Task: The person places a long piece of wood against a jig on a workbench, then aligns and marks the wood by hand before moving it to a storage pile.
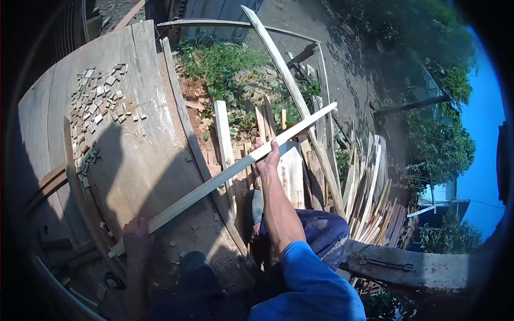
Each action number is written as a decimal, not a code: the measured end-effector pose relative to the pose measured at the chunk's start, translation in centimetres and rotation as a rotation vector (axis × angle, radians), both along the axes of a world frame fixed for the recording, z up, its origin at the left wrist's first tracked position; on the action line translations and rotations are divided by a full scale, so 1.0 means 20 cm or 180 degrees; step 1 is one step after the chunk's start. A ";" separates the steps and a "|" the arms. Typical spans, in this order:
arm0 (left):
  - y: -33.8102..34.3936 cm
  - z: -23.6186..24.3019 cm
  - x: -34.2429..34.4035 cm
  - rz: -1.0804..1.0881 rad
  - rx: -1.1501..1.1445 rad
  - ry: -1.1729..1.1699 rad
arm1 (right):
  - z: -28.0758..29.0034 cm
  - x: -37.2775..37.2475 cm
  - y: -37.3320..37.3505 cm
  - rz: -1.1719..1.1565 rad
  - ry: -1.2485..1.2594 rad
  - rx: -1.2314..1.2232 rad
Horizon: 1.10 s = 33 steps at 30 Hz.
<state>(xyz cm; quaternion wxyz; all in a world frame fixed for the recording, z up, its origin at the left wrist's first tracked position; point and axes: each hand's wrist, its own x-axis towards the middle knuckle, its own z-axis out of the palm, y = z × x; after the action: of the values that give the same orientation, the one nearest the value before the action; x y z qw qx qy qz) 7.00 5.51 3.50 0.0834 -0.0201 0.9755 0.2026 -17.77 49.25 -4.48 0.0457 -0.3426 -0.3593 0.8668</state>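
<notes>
A long, pale wooden strip (214,182) lies slantwise across the view, from the lower left to the upper right. My right hand (269,159) is closed around it past its middle, with the thumb along the upper side. In deep shadow, my left hand (137,236) grips the strip near its lower left end; the fingers show only dimly. That end is over the worn wooden tabletop (120,200), and the far end sticks out over the yard. Many small cut wood blocks (99,96) lie scattered on the tabletop.
A narrow board (184,117) edges the tabletop. Beyond it stand upright planks (224,128) and a long leaning pole (289,75). Stacked wood strips (369,187) lie to the right, near a thick horizontal beam (412,265). A black tape roll (113,280) rests at lower left.
</notes>
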 end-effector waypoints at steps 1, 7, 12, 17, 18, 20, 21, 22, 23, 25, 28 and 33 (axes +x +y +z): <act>0.07 0.01 0.06 -0.0126 0.0189 -0.0203 | -0.01 0.07 0.12 0.0005 -0.0001 0.0306; 0.10 0.15 0.41 -0.0019 0.0903 -0.1181 | 0.16 0.28 -0.12 -0.0014 -0.0107 0.1268; 0.13 0.53 0.15 0.0190 0.1019 -0.0441 | 0.59 0.42 -0.76 0.0916 0.0454 0.1260; 0.34 0.71 -0.13 -0.0297 0.0119 0.0150 | 0.81 0.67 -1.17 0.1648 0.0682 0.0648; 0.37 0.67 -0.06 0.0117 -0.0561 0.0624 | 0.88 0.73 -1.31 0.1858 0.0728 0.0594; 0.33 0.69 0.06 0.0866 -0.1162 0.0649 | 0.95 0.84 -1.51 0.2452 0.1125 0.1278; 0.28 0.72 0.10 0.0994 -0.1078 0.0372 | 0.95 0.86 -1.54 0.2673 0.1501 0.2036; 0.20 0.71 0.15 0.0930 -0.1091 0.0318 | 0.90 0.87 -1.55 0.2998 0.2188 0.3523; 0.10 0.73 0.20 0.0975 -0.0774 0.0157 | 0.87 0.88 -1.56 0.3184 0.2851 0.5044; -0.09 0.72 0.34 0.1425 0.0201 0.0080 | 0.99 1.03 -1.78 0.3571 0.1548 0.1548; -0.34 0.65 0.61 0.2080 0.1046 0.0578 | 1.06 1.09 -1.82 0.4419 0.1599 0.0565; -0.70 0.57 1.11 0.3213 0.0613 0.0574 | 1.01 0.85 -1.65 0.4781 0.1723 0.1086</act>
<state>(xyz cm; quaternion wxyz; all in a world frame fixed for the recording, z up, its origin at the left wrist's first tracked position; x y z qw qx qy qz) 29.30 -8.42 14.82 -0.1075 -0.4627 0.8246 0.3073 -0.80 16.23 15.66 -0.4108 0.2225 -0.5967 0.6525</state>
